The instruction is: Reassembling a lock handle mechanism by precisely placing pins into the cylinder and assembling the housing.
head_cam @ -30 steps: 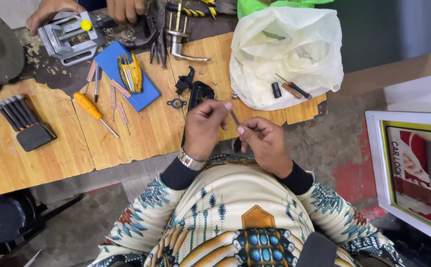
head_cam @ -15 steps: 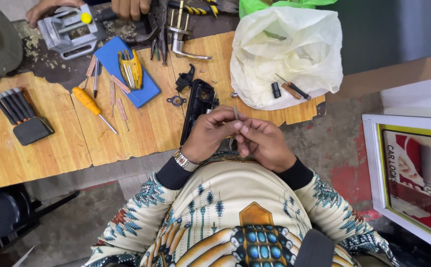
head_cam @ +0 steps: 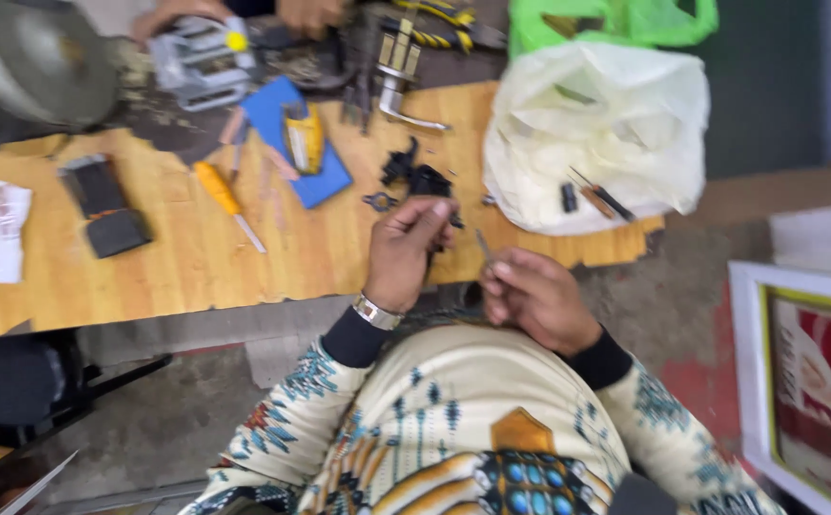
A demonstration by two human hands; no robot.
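My left hand (head_cam: 408, 250) is closed around a black part (head_cam: 428, 183) at the wooden board's (head_cam: 196, 257) near edge. A silver watch sits on that wrist. My right hand (head_cam: 534, 296) pinches a thin metal pin (head_cam: 483, 244) that points up toward the left hand. The two hands are a short way apart. More small black pieces (head_cam: 398, 164) lie on the board just beyond my left fingers. The picture is blurred by motion.
A white plastic bag (head_cam: 598, 133) with small tools on it lies at the right, a green bag (head_cam: 615, 21) behind. A blue pad (head_cam: 296, 143), an orange screwdriver (head_cam: 225, 195), a black case (head_cam: 105, 205) and a metal handle (head_cam: 401, 91) lie around. Another person's hands (head_cam: 244, 11) work at the far edge. A framed picture (head_cam: 806, 372) stands at the right.
My hands have parted and moved up toward the board. My left hand now holds the black part at the board's edge. The view has shifted, so the board sits further right.
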